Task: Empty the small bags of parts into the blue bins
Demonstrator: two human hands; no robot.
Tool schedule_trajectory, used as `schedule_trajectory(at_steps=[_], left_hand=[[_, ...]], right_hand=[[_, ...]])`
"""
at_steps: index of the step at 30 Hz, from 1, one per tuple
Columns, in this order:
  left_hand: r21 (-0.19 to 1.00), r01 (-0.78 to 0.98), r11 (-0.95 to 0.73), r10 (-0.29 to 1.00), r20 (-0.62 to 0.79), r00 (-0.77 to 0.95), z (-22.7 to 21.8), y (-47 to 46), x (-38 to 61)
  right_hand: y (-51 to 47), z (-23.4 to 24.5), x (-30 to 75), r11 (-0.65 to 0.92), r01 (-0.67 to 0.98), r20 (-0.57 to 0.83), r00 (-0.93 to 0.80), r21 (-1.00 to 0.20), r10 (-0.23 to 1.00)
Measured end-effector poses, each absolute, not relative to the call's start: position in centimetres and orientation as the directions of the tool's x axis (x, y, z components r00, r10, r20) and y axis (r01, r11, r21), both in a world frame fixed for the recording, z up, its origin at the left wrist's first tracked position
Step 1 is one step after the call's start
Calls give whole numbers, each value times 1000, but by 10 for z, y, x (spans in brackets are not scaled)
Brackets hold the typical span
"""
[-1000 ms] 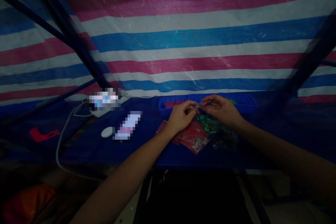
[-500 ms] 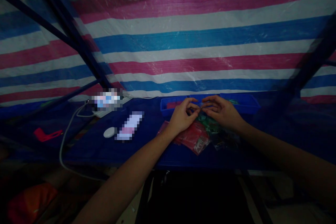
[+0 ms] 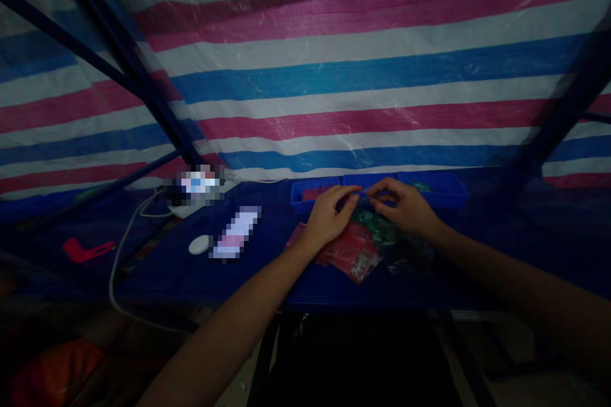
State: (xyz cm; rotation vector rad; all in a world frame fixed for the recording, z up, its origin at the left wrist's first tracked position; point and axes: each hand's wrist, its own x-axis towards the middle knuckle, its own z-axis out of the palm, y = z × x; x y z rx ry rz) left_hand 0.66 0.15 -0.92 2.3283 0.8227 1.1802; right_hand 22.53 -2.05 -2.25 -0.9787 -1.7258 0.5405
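Note:
My left hand [image 3: 331, 211] and my right hand [image 3: 403, 205] face each other, fingertips almost meeting, above the front of the blue bins [image 3: 315, 203]. The thumb and fingers of each hand are pinched together. Between them is something small, perhaps clear, too dark and tiny to name. Beneath my left hand lie red plastic packets [image 3: 351, 251], one with a silvery patch at its corner. Green packets [image 3: 377, 226] lie below the gap between my hands. Dark clear-wrapped pieces [image 3: 403, 261] rest under my right wrist.
On the blue table [image 3: 277, 273] to the left are a blurred-out phone-like screen [image 3: 236, 232], a round white case [image 3: 199, 245] and a white power strip [image 3: 205, 200] with a cable. Further left lies a pink-red angled object [image 3: 88, 250]. Blue metal posts [image 3: 162, 114] stand before a striped tarp [image 3: 358, 82].
My fingertips have shifted slightly, with the left fingers straighter and a small gap between the hands. The view has tilted a little. The packets stay in place.

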Motion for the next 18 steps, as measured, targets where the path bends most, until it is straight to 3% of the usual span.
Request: schedule_trajectory(at_steps=[4,8,12,18], left_hand=[[724,231,-650,724,498,477,-12,3,7],[817,74,-571,747,481,458,-21,12,9],[852,36,-522,773,456,441,-29,23,10],[858,84,-507,810,441,386,-28,21,11]], right_hand=[[-21,-21,226,633,391,626,-164,-668,762],[-25,-18,224,651,328,618,-212,-685,757],[-30,-14,221,652,257,604,-246,-713,758],[-26,-17,219,596,227,596,-75,-770,799]])
